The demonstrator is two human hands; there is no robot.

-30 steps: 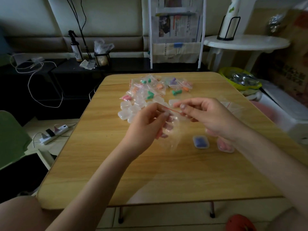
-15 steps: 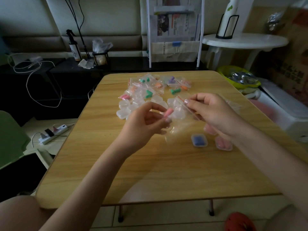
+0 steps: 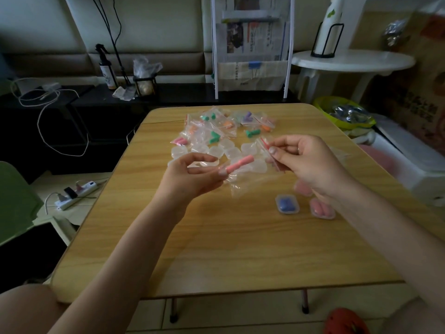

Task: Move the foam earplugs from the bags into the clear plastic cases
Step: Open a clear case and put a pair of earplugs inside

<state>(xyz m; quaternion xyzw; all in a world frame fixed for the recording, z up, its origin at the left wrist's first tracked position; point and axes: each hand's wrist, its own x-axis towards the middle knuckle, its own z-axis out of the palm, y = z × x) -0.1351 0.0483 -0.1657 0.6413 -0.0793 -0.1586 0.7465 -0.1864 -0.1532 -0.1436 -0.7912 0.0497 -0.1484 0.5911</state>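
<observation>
My left hand (image 3: 192, 175) pinches a pink foam earplug (image 3: 240, 163) at the fingertips, held above the wooden table (image 3: 216, 249). My right hand (image 3: 305, 162) pinches the red-striped top of a small clear bag (image 3: 250, 177), which hangs down between the hands. Several bags of green, orange, purple and pink earplugs (image 3: 216, 127) lie at the table's far side, with several empty clear cases (image 3: 216, 150) just in front of them. A case with blue earplugs (image 3: 287, 204) and a case with pink earplugs (image 3: 321, 209) lie under my right wrist.
A white round side table (image 3: 351, 62) and a yellow-green bowl (image 3: 344, 114) stand to the right. A newspaper rack (image 3: 251, 47) is behind the table. A power strip (image 3: 75, 194) lies on the floor at left, beside a green chair (image 3: 16, 203).
My left hand has drawn the pink earplug out of the bag and moved left with it. My right hand kept its grip on the bag's top and shifted slightly right.
</observation>
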